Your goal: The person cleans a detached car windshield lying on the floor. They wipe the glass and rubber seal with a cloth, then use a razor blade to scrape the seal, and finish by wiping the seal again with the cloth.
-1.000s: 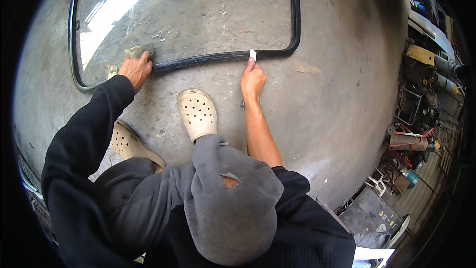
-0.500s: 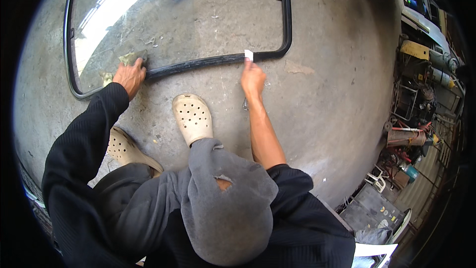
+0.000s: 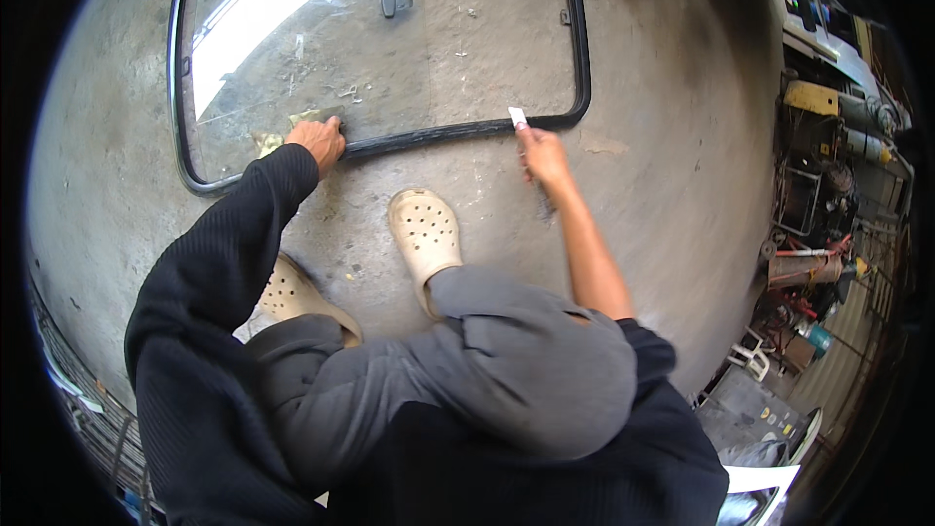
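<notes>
Ahead lies rectangular black-rimmed glass (image 3: 380, 54); at its near edge, left hand (image 3: 319, 141) grips yellow-green cloth (image 3: 308, 117), right hand (image 3: 542, 151) pinches flat white piece (image 3: 516, 116).

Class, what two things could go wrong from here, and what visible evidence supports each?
The thin white rectangular piece in the right hand sits at the black round-cornered frame beside the clear glass pane; a slip might scratch the pane.
The beige perforated right-foot clog stands close to the frame, so a shifted step might knock it.
</notes>
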Demonstrator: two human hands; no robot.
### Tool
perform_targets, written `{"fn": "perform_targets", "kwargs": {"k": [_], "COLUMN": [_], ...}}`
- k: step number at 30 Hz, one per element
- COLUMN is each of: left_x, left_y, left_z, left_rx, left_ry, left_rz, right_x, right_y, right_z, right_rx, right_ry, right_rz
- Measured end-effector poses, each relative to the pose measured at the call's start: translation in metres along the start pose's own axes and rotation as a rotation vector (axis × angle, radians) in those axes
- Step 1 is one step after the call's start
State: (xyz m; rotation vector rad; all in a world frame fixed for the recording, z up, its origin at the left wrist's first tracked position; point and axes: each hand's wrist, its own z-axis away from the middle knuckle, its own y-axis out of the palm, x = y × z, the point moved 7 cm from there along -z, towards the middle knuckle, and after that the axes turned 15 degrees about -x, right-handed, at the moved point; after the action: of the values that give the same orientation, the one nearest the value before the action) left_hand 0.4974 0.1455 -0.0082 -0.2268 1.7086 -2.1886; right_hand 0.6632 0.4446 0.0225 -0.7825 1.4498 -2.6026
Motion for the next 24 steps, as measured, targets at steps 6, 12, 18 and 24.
{"fn": "perform_targets", "kwargs": {"k": [6,12,18,24], "left_x": [0.011,0.017,0.019,0.026], "left_y": [-0.018,-0.02,-0.005,-0.001], "left_z": [0.011,0.021,0.028,0.041], "left_rx": [0.014,-0.153,-0.343,-0.5], "left_ry": [0.029,-0.028,-0.238,-0.28], "left_rz": [0.169,0.273,0.461,0.428], "right_x": [0.077,0.079,0.01,0.001], "right_y": [-0.084,-0.092,-0.004,0.042], "right_z": [0.035,0.03,0.021,0.03], "right_rx": [0.187,0.234,-0.094,-0.175], "right_ry": [-0.711,-0.234,0.141,0.209], "right_rz": [0.622,0.578,0.105,0.158]}}
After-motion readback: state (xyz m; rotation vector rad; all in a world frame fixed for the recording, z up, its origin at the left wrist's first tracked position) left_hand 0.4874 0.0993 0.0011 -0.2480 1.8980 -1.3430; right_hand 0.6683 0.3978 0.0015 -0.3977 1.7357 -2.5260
